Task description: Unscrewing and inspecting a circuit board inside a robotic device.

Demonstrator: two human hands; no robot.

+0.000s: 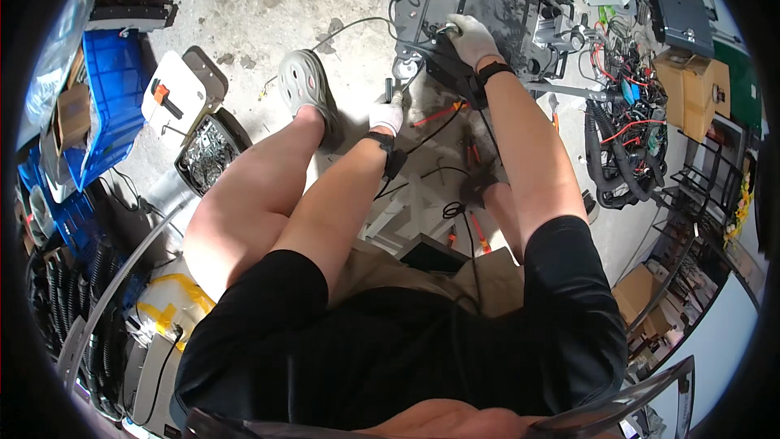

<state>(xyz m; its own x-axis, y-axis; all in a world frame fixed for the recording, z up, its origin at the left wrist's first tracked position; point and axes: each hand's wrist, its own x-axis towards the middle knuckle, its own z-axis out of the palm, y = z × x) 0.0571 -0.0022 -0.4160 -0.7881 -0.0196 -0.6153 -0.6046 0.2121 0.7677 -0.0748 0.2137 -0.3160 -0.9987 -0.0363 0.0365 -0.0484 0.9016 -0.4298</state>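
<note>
I sit above a concrete floor with a black machine chassis (487,0) in front of me. My left hand (387,114), in a white glove, is closed around a slim dark tool handle that points up toward the chassis edge. My right hand (472,37), also gloved, rests on the chassis among black cables (422,8), its fingers curled on a small metal part. Both wrists wear black bands. A red-handled tool (439,114) lies on the floor between my hands.
A grey clog (305,85) covers my left foot. At the left stand a blue crate (110,97), a white case with an orange tool (171,89) and an open metal housing (207,154). Bundled wires and corrugated hoses (621,138) lie at the right, with cardboard boxes (691,85) behind.
</note>
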